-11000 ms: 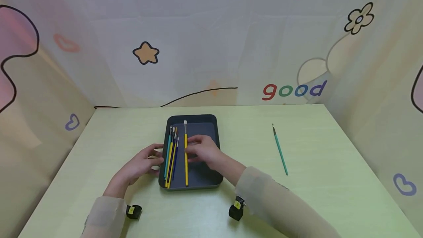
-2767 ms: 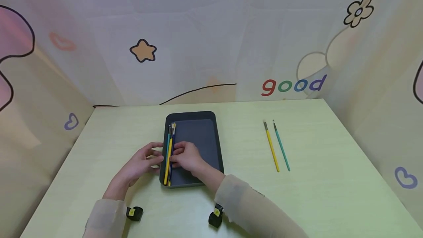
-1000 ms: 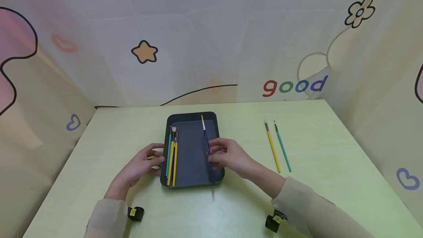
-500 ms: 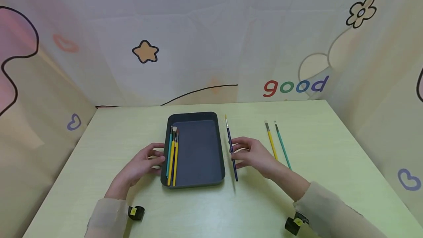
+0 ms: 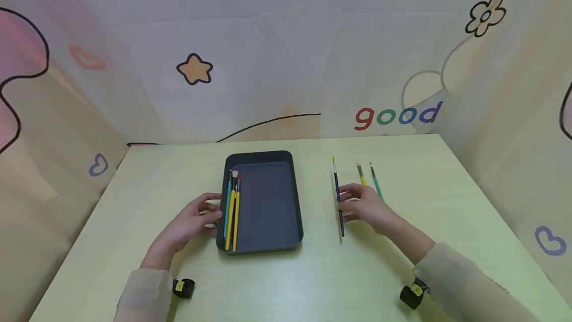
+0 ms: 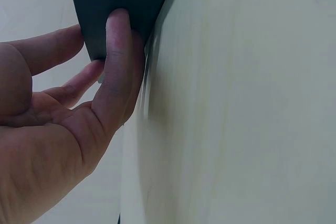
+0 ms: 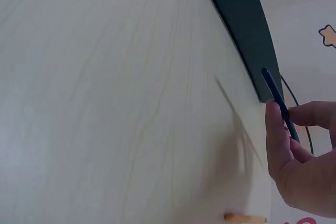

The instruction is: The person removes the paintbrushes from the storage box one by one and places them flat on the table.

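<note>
My right hand point(image 5: 370, 208) pinches a dark blue paintbrush point(image 5: 336, 181) by its handle, over the table just right of the tray. The brush has an orange-yellow tip pointing away from me. In the right wrist view the thumb and fingers press on the brush point(image 7: 271, 83), and its shadow falls on the table. My left hand point(image 5: 189, 223) holds the left edge of the dark grey tray point(image 5: 298, 207), fingers against its outer wall in the left wrist view. Several paintbrushes with teal, yellow and blue handles lie together along the tray's left side.
A yellow paintbrush point(image 5: 361, 174) and a teal paintbrush point(image 5: 376, 180) lie on the pale wooden table point(image 5: 268, 287) at the right, their handles partly hidden by my right hand. A printed curtain point(image 5: 286, 63) closes off the back and both sides.
The right hand has carried the blue paintbrush out of the tray rightwards over the table. Earlier, a yellow paintbrush moved from the tray to beside the teal one. The left hand stays put.
</note>
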The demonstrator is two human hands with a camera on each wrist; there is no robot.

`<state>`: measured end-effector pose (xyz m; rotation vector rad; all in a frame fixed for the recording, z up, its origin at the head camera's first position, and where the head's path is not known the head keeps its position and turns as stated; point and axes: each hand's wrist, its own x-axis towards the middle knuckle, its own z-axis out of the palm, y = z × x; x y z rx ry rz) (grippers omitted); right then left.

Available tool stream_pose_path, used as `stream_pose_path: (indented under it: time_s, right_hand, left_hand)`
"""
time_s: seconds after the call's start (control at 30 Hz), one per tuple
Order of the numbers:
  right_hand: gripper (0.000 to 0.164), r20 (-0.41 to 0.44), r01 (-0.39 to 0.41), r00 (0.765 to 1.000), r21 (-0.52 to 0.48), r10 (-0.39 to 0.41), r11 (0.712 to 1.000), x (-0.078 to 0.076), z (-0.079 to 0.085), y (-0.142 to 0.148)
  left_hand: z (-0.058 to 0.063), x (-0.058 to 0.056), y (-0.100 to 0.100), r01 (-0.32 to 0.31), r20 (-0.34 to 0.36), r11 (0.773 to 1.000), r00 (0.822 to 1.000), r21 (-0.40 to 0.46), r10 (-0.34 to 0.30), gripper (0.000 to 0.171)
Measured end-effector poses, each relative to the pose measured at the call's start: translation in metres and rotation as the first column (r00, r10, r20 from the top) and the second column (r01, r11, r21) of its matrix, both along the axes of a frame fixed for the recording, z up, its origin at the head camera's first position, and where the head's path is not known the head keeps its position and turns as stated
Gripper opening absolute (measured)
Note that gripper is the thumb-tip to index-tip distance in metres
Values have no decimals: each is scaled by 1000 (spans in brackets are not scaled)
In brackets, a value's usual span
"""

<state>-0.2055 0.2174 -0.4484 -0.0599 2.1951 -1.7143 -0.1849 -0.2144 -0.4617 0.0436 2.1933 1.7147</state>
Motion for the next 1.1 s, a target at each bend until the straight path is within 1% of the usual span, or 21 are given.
stream_pose_path:
  time_s: [0.2, 0.3, 0.47, 0.83, 0.93, 1.1]
  right_hand:
    - [50, 30, 18, 999, 72, -21, 997, -8, -1, 5]
    - [50, 49, 44, 998, 96, -49, 994, -11, 0, 6]
    - [50, 66, 64, 995, 127, -73, 990, -14, 4, 9]
    - [49, 40, 63, 996, 240, -75, 969, -17, 3, 17]
    - [49, 14, 68, 997, 279, -74, 958, -16, 2, 16]
    - [46, -41, 58, 998, 351, -46, 934, -16, 3, 15]
  left_hand:
    - [-1, -1, -2, -5, 4, 1000, 1000, -1, 5, 53]
    - [-2, -1, -3, -6, 4, 1000, 1000, 3, 6, 53]
    - [-3, -2, -3, 3, -3, 1000, 1000, 15, -3, 53]
    - [-2, -1, -2, 6, -7, 1000, 1000, 9, -6, 52]
    - [-1, -1, -2, 6, -6, 1000, 1000, 11, -6, 53]
    - [-1, 0, -2, 7, -9, 1000, 1000, 15, -7, 53]
